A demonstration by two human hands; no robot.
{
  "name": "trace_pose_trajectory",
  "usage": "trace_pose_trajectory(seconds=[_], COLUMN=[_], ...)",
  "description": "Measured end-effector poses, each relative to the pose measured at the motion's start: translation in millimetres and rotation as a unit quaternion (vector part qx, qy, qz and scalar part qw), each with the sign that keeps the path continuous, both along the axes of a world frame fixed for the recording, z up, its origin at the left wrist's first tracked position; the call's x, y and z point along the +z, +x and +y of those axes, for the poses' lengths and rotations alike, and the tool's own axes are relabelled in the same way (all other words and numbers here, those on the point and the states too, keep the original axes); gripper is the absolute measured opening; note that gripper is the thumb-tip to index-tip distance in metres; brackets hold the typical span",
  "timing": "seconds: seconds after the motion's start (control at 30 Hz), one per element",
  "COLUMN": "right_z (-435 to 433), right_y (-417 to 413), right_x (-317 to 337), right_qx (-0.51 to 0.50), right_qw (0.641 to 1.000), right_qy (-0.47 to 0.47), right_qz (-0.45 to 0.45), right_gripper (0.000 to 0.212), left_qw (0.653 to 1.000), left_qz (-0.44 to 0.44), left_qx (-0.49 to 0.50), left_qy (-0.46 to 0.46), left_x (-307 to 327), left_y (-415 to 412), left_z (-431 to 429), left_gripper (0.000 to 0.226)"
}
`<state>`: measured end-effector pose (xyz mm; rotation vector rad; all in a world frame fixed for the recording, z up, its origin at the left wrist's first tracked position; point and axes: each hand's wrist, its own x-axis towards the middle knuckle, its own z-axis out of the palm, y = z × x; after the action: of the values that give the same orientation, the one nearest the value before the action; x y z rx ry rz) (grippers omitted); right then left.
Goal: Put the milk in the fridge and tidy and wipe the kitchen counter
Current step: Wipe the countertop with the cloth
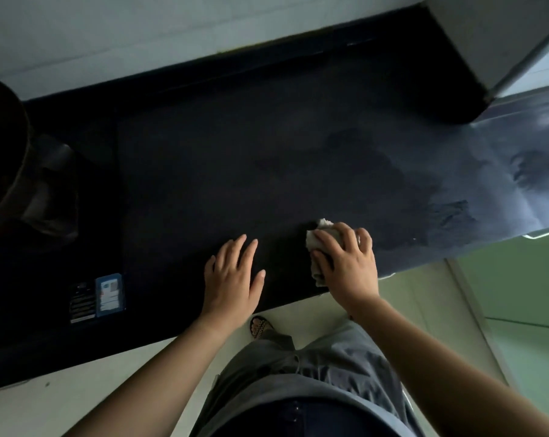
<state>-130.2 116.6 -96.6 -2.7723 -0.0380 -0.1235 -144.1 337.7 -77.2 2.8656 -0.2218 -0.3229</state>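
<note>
A black kitchen counter [235, 159] fills the middle of the head view. My right hand [349, 263] presses a crumpled whitish cloth [319, 238] flat on the counter near its front edge. Beside it on the left, my left hand [232, 279] lies flat on the bare counter, fingers spread, holding nothing. Wet smears [449, 209] show on the counter to the right of the cloth. No milk is in view.
A dark pot [2, 146] stands on a cooktop at the left, with a blue sticker [111, 294] near its front edge. A grey appliance or cabinet corner [493, 42] rises at the back right. Below the counter lie light floor and my sandalled foot [260, 326].
</note>
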Motion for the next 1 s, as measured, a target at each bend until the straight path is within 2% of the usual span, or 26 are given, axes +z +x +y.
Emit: trace_pose_trajectory(seconds=[0.23, 0.4, 0.5, 0.6, 0.67, 0.83, 1.0], right_z=[-134.8, -184.8, -173.6, -154.0, -153.0, -193.5, -185.9], right_y=[25.5, 68.7, 98.8, 109.1, 99.7, 89.1, 127.7], right_x=[4.8, 9.6, 12.5, 11.3, 7.8, 0.8, -0.3], right_qx=[-0.126, -0.152, -0.093, 0.072, 0.128, 0.141, 0.051], right_qw=[0.992, 0.988, 0.995, 0.997, 0.992, 0.99, 0.998], right_qy=[-0.007, -0.004, -0.003, 0.001, 0.008, 0.015, 0.029], right_qz=[0.014, 0.033, 0.045, 0.03, 0.022, -0.005, 0.017], right_gripper=[0.034, 0.037, 0.037, 0.034, 0.033, 0.036, 0.036], left_qw=[0.998, 0.999, 1.0, 0.998, 0.998, 0.998, 0.998], left_qz=[0.014, 0.019, 0.015, 0.01, 0.007, 0.01, 0.021], left_qx=[-0.049, -0.036, 0.003, 0.034, 0.036, 0.035, 0.045], left_qy=[-0.019, -0.011, 0.01, 0.045, 0.059, 0.053, 0.049], left_x=[5.0, 2.2, -3.4, -8.6, -11.2, -11.1, -7.4], left_y=[17.1, 28.5, 36.2, 38.7, 37.1, 35.2, 39.5], left_z=[-110.7, -178.3, -203.2, -217.9, -220.2, -218.4, -218.1], left_gripper=[0.054, 0.054, 0.055, 0.057, 0.057, 0.057, 0.057])
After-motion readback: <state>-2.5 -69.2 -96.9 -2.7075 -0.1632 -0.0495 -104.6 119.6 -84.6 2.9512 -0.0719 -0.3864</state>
